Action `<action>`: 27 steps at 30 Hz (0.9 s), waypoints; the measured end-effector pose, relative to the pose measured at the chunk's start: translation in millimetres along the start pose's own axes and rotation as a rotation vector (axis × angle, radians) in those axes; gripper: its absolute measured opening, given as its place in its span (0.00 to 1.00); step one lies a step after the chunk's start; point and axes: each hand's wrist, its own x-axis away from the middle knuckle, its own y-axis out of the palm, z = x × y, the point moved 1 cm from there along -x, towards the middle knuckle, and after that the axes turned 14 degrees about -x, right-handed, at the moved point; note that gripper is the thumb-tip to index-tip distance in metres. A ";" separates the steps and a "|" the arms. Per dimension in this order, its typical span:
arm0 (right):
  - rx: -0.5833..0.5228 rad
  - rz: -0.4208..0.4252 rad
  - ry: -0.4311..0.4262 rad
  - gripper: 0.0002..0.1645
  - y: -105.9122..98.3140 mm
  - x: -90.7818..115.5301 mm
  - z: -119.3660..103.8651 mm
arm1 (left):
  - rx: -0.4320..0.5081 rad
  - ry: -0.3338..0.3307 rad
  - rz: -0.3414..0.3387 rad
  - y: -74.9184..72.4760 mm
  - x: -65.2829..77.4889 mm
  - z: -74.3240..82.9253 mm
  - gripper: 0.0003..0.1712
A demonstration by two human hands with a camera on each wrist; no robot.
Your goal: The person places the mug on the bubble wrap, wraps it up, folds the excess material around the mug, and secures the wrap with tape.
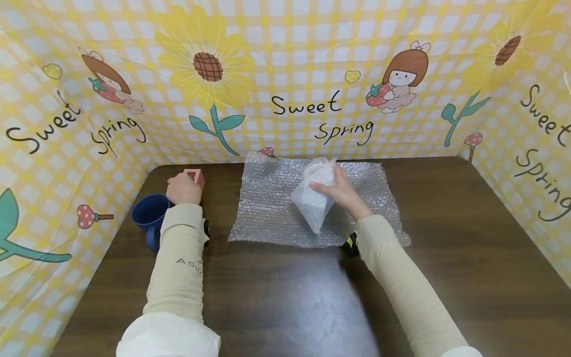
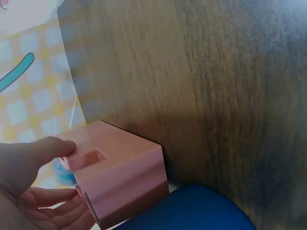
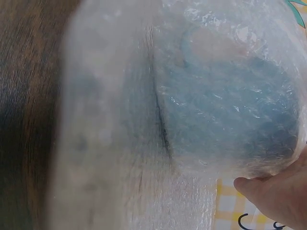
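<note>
At the far left of the table, my left hand (image 1: 184,188) grips a pink tape dispenser (image 2: 122,160), a boxy shape with a slot on top and a round blue part by the thumb. My right hand (image 1: 343,192) holds a bundle of bubble wrap (image 1: 314,196) by its right side, thumb in front. In the head view the bundle tapers to a point towards me. Through the layers, the right wrist view shows a blurred bluish shape. Beneath the bundle a sheet of bubble wrap (image 1: 263,208) lies spread on the table.
Just nearer than my left hand stands a dark blue mug (image 1: 149,213), its handle towards me. The brown wooden table (image 1: 276,292) ends at the yellow checked cloth (image 1: 303,69), which rises behind it and at both sides.
</note>
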 end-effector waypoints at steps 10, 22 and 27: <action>0.020 0.011 -0.007 0.59 -1.3 -0.7 0.3 | 0.037 0.002 0.023 1.8 -0.2 -0.6 0.33; 0.030 0.011 0.008 0.60 1.1 -0.6 -0.4 | 0.284 -0.109 0.026 15.0 -3.8 0.3 0.45; 0.022 0.008 0.002 0.60 -0.2 -0.5 0.0 | 0.345 -0.131 -0.027 13.0 0.1 2.4 0.47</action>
